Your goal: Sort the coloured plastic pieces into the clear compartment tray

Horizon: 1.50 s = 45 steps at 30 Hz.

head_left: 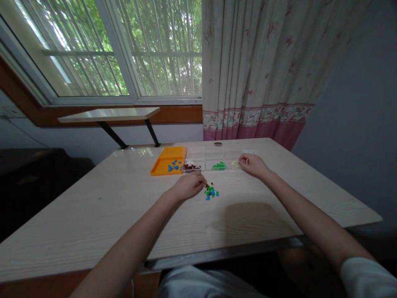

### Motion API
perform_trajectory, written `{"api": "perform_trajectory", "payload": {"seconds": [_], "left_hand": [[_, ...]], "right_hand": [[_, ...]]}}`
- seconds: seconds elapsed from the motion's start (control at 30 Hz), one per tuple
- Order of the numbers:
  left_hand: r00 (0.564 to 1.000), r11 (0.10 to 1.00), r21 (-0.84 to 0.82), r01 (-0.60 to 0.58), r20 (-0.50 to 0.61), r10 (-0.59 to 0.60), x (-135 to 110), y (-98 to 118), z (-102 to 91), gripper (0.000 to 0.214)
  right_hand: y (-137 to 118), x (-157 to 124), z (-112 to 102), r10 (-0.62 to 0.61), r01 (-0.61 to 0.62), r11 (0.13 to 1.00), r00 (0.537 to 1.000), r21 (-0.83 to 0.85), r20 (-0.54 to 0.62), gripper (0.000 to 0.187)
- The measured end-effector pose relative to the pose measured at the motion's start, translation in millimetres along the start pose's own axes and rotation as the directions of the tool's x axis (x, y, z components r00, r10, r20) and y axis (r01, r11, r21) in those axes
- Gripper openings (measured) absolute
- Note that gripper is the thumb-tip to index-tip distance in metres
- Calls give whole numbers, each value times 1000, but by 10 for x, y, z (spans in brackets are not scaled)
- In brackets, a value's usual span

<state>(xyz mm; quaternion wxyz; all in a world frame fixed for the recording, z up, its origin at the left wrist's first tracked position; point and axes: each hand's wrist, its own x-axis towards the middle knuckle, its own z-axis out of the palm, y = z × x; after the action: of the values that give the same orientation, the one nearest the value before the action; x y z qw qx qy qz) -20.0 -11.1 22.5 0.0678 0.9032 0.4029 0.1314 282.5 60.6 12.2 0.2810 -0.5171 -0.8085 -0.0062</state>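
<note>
Mixed pile: small blue, green, brown and yellow pieces, loose on the tabletop; nearer the person than the trays, probably for easy reach.
Left hand: low at the pile's left edge, fingers curled; cannot tell whether they pinch a piece.
Right hand: at the clear tray's right end, fingertips drawn close together; anything between them too small to tell.
Clear tray: brown pieces, green pieces, pale yellow pieces; dividers keep colours apart.
Orange tray: just left, bearing blue pieces.
In the way: right hand hides part of the yellow end.
Beyond: raised shelf, curtain, barred window.
</note>
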Motion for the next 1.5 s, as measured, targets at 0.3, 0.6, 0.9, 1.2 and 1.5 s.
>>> {"api": "perform_trajectory", "payload": {"seconds": [0.3,0.6,0.9,1.2,1.5], "left_hand": [[999,997,-64,-53,-17,52,-17,61,-43,25],[995,992,-81,-99,15,101,-21,87,-37,29],[995,991,-96,-90,34,93,-20,96,-70,20],[999,998,-47,-41,34,43,-15,102,-77,23],[996,997,-31,-64,54,66,-8,108,-86,16]], "right_hand": [[-8,-1,7,5,-5,1000,1000,-25,-8,18],[-597,-152,30,-270,258,959,957,113,108,17],[-911,-285,84,-449,405,889,862,212,236,19],[-888,-290,100,-462,419,882,859,216,221,19],[-896,-291,90,-467,427,881,851,203,239,19]]}}
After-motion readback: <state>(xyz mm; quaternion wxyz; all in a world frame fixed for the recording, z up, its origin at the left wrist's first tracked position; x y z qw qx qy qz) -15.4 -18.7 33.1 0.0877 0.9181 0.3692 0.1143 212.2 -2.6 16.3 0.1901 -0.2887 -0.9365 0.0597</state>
